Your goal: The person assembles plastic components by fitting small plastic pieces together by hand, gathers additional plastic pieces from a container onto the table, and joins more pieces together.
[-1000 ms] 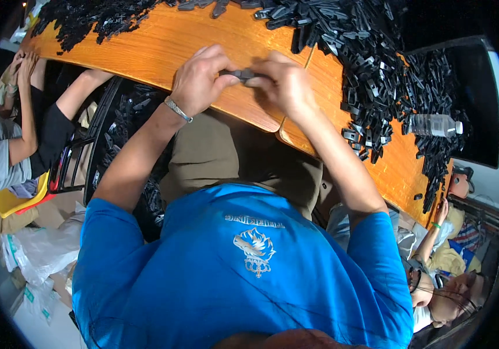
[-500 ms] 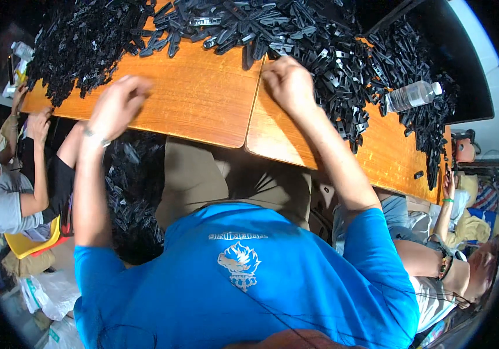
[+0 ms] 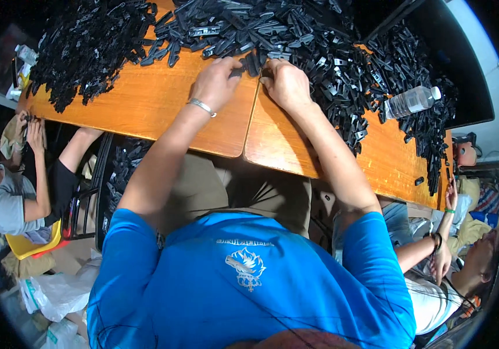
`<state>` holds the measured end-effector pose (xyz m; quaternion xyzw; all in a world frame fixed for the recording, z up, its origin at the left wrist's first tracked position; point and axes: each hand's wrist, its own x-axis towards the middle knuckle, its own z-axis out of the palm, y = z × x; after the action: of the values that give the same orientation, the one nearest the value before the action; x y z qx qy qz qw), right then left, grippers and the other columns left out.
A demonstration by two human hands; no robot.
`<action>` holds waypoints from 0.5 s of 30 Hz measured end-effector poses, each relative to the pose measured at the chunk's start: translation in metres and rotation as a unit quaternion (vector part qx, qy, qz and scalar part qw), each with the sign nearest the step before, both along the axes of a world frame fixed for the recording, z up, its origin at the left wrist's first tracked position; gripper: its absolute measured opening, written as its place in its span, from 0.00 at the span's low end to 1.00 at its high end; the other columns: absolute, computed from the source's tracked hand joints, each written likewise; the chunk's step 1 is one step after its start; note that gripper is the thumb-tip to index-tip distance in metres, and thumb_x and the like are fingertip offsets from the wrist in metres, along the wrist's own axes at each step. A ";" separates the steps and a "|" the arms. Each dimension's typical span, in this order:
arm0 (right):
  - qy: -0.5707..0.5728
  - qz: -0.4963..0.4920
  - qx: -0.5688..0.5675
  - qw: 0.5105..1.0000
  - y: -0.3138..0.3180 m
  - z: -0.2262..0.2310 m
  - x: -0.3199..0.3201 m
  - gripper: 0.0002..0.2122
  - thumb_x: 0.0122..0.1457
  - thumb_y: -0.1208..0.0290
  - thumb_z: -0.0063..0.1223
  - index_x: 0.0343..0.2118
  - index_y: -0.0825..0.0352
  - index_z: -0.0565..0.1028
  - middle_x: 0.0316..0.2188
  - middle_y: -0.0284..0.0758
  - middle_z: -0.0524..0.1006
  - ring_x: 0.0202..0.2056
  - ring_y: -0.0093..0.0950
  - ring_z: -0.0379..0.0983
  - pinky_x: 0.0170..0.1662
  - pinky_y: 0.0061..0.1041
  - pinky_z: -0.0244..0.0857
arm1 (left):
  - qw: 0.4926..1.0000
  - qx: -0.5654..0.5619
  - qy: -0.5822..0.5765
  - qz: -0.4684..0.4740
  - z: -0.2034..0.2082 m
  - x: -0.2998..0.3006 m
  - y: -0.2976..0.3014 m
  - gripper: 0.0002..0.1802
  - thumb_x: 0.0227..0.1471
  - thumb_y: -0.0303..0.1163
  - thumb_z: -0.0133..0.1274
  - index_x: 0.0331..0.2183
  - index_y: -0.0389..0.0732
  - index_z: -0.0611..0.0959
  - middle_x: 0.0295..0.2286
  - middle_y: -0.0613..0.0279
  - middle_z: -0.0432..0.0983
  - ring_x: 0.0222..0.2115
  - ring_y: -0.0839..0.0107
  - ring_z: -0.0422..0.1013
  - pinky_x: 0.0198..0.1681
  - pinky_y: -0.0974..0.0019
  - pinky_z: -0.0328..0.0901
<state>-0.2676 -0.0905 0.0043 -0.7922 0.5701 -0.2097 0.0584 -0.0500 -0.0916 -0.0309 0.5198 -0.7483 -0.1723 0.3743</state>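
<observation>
Long, narrow black plastic pieces (image 3: 220,29), shaped like clips, lie heaped across the far side of the wooden table. At the near edge of that heap my left hand (image 3: 213,85) is closed, with a dark plastic piece (image 3: 238,71) at its fingertips. Just across the seam between the tabletops, my right hand (image 3: 289,85) is curled with thumb and fingers together. A small dark part shows at its fingertips, mostly hidden. Between the hands, a few loose pieces (image 3: 253,63) lie on the wood.
Smaller black parts (image 3: 80,64) form a heap at the left. More pieces (image 3: 342,87) spread down the right, where a clear plastic bottle (image 3: 413,103) lies. Below the table edge at left is a container of black pieces (image 3: 122,166). People sit at both sides.
My left hand has swung right and forward from the left part of the table to the heap, beside my right hand. The right hand stays nearly where it was.
</observation>
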 end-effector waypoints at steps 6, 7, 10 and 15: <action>0.032 0.010 0.014 0.999 0.039 0.013 0.000 0.12 0.60 0.69 0.65 0.46 0.63 0.85 0.45 0.43 0.81 0.43 0.47 0.82 0.48 0.43 0.76 | 0.980 0.160 0.111 0.028 0.007 0.053 0.043 0.14 0.58 0.23 0.65 0.47 0.35 0.86 0.36 0.59 0.80 0.34 0.74 0.79 0.39 0.70 0.73; 0.051 0.019 -0.010 0.998 0.039 0.009 -0.003 0.11 0.60 0.69 0.65 0.45 0.63 0.86 0.44 0.43 0.81 0.43 0.46 0.82 0.47 0.43 0.77 | 0.988 0.123 0.077 0.051 0.007 0.058 0.047 0.14 0.59 0.24 0.65 0.47 0.35 0.86 0.38 0.57 0.80 0.35 0.72 0.79 0.39 0.69 0.73; 0.073 0.022 -0.009 0.997 0.039 0.010 0.002 0.09 0.58 0.70 0.62 0.39 0.65 0.87 0.45 0.49 0.82 0.44 0.47 0.83 0.49 0.42 0.78 | 0.994 0.077 0.041 0.072 0.003 0.069 0.047 0.15 0.59 0.28 0.66 0.47 0.35 0.86 0.41 0.53 0.80 0.37 0.66 0.80 0.41 0.65 0.74; 0.160 0.015 0.047 0.986 0.028 0.012 0.004 0.12 0.56 0.74 0.64 0.44 0.62 0.87 0.42 0.45 0.83 0.43 0.47 0.83 0.47 0.43 0.77 | 0.993 0.039 -0.030 0.106 0.012 0.054 0.054 0.15 0.57 0.34 0.68 0.44 0.37 0.87 0.39 0.52 0.80 0.38 0.57 0.80 0.42 0.58 0.74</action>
<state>-0.2636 -0.0623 0.0162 -0.8207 0.5690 -0.0524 0.0064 0.0043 -0.0376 -0.0189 0.6154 -0.6925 -0.1453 0.3474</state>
